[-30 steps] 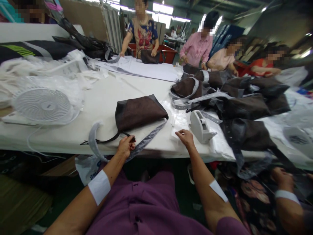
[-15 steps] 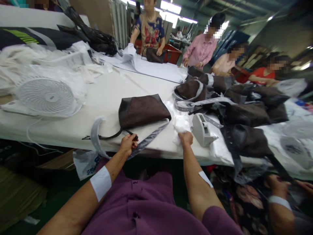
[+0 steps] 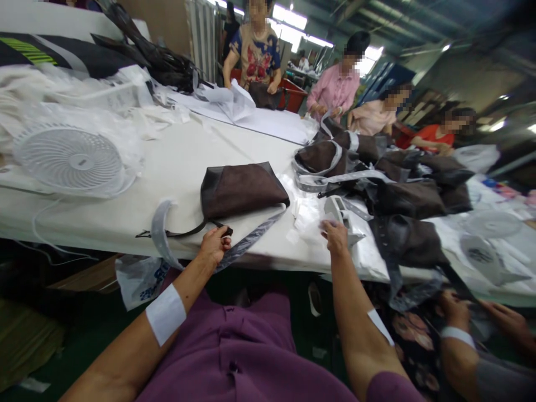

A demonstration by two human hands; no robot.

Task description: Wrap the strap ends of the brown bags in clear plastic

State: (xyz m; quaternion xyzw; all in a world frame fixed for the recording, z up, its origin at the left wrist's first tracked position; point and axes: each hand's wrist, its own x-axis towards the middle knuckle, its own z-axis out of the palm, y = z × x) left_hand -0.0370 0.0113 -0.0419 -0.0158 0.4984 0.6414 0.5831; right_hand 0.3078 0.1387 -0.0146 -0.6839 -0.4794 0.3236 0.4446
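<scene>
A dark brown handbag (image 3: 247, 191) with black ends lies on the white table in front of me. My left hand (image 3: 214, 247) is closed on the black strap (image 3: 226, 230) at the bag's near side. A strap wrapped in clear plastic (image 3: 255, 234) runs from the bag's right end down past this hand, and its pale end (image 3: 159, 226) curls up at left. My right hand (image 3: 336, 237) is pinched on a thin piece of clear plastic film (image 3: 312, 219), just in front of a grey stand-like object (image 3: 335, 206). Small clear plastic pieces lie beside it.
Several similar brown bags (image 3: 412, 198) are heaped at right. A white fan (image 3: 73, 159) with a cord stands at left near crumpled white wrapping. A neighbour's hands (image 3: 454, 307) hold a black strap at lower right. Other people work along the table's far side.
My right hand has moved right and lifted the plastic film away from the loose pieces. My left hand stays on the strap, and the view has shifted slightly.
</scene>
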